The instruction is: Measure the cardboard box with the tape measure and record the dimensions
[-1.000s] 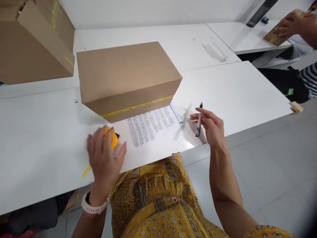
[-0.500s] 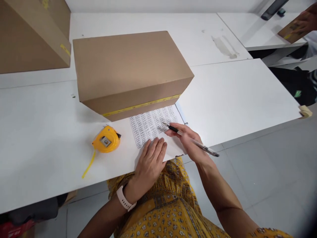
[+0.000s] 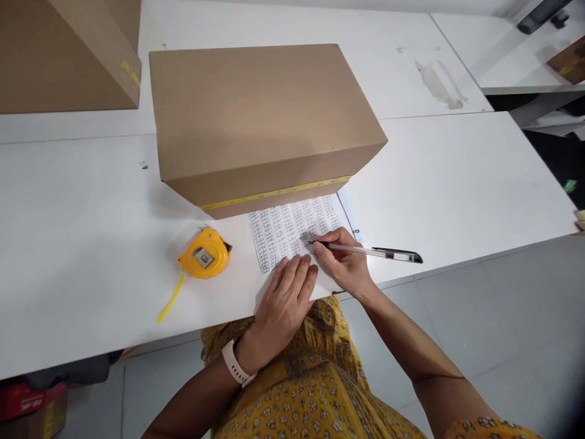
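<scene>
My right hand (image 3: 345, 261) grips a clear-barrelled pen (image 3: 375, 250) with a black grip and cap end. The pen's tip is at the sheet of paper (image 3: 281, 235), which is covered in columns of small handwriting. Flat on the sheet's lower edge lies my left hand (image 3: 287, 292), fingers stretched out and holding nothing. A cardboard box (image 3: 265, 116) with a strip of yellow tape stands just behind, hiding the sheet's far end. To the left of my hands sits a yellow tape measure (image 3: 206, 253), a short piece of its yellow strap on the table.
A larger cardboard box (image 3: 91, 67) stands at the back left of the white table (image 3: 82, 231). Another box (image 3: 569, 61) and a dark cylindrical object (image 3: 542, 15) are at the far right. The table's front edge runs just before my body.
My right hand has turned the pen flatter and brought its tip down to the paper. The view has shifted slightly, and another person's hand at the far right has left it.
</scene>
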A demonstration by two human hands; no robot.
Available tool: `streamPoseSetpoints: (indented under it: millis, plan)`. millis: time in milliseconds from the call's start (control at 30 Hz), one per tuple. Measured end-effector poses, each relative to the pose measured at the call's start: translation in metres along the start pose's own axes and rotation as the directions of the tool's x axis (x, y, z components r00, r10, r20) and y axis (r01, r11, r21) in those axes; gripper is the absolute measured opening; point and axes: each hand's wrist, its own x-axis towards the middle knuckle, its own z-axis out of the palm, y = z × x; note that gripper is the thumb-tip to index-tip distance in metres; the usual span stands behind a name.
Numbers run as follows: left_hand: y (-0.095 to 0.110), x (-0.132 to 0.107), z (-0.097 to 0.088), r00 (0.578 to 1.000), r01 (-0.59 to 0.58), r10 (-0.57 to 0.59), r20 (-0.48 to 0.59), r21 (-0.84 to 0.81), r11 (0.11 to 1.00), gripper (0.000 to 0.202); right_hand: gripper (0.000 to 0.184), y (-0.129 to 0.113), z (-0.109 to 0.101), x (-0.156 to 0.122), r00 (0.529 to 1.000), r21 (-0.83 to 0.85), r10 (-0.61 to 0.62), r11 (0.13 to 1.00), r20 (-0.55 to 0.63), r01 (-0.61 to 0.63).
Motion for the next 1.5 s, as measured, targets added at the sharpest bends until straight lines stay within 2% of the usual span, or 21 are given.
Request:
streamPoseSetpoints:
  millis: [100, 200, 400, 1000, 1300, 1500]
  plan:
    - [0.0000, -0.0001, 0.0010, 1.000, -0.004, 0.004, -0.005, -0.002, 1.000, 0.047, 0.023, 0.0008, -0.0018, 0.0002, 0.999, -0.070, -0.049, 0.996, -0.017, 0.048]
    - [0.0000, -0.0002, 0.0012, 1.000, -0.009, 0.009, -0.012, 0.000, 1.000, 0.046, 0.022, 0.0006, -0.0042, 0.0005, 0.996, -0.117, -0.091, 0.989, 0.024, 0.094]
    - [0.0003, -0.0001, 0.0008, 1.000, -0.010, 0.010, -0.002, 0.008, 1.000, 0.047, 0.019, -0.0011, -0.0049, -0.0005, 0.992, -0.202, -0.088, 0.974, 0.092, 0.105]
    - [0.0009, -0.0004, 0.0012, 1.000, -0.007, 0.007, -0.011, -0.002, 1.000, 0.045, 0.020, -0.0013, -0.0031, 0.0001, 0.984, -0.253, -0.121, 0.955, 0.133, 0.152]
    - [0.0006, 0.0000, 0.0006, 1.000, -0.002, 0.002, 0.001, -0.006, 1.000, 0.046, 0.020, -0.0001, -0.0041, -0.0012, 0.985, -0.222, -0.086, 0.968, 0.147, 0.118]
    - [0.0005, 0.0000, -0.0007, 1.000, -0.010, 0.010, 0.009, 0.006, 1.000, 0.046, 0.022, 0.0031, -0.0050, -0.0016, 0.991, -0.211, -0.081, 0.972, 0.107, 0.102]
